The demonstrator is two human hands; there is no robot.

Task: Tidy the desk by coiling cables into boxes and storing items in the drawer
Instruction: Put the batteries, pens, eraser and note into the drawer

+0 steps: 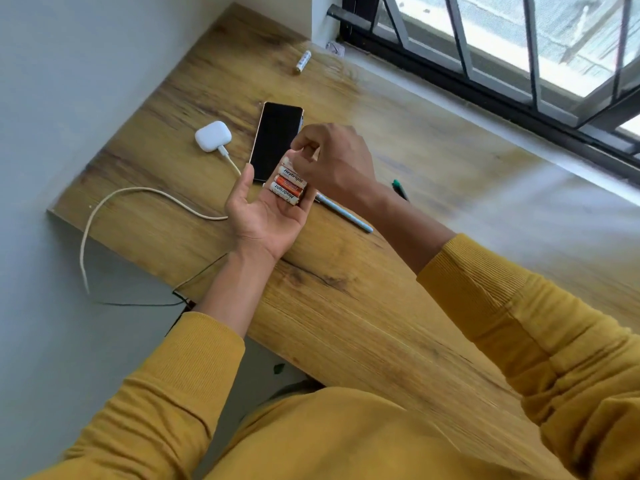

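Note:
Several small white-and-orange batteries (288,186) lie side by side across the fingers of my left hand (266,213), which is held palm up above the wooden desk (346,306). My right hand (334,161) hovers just over them, fingertips curled and pinching the topmost battery. One more battery (303,61) lies alone near the far corner of the desk. A white earbud case (212,136) sits at the left with a white cable (138,195) plugged in; the cable loops over the desk's left edge. A black phone (276,140) lies face up beside the case.
A light blue pen (346,213) and a green-tipped dark pen (400,189) lie on the desk behind my right wrist. A thin black wire (194,282) hangs below the left edge. The window frame (485,64) runs along the far side; a wall lies to the left.

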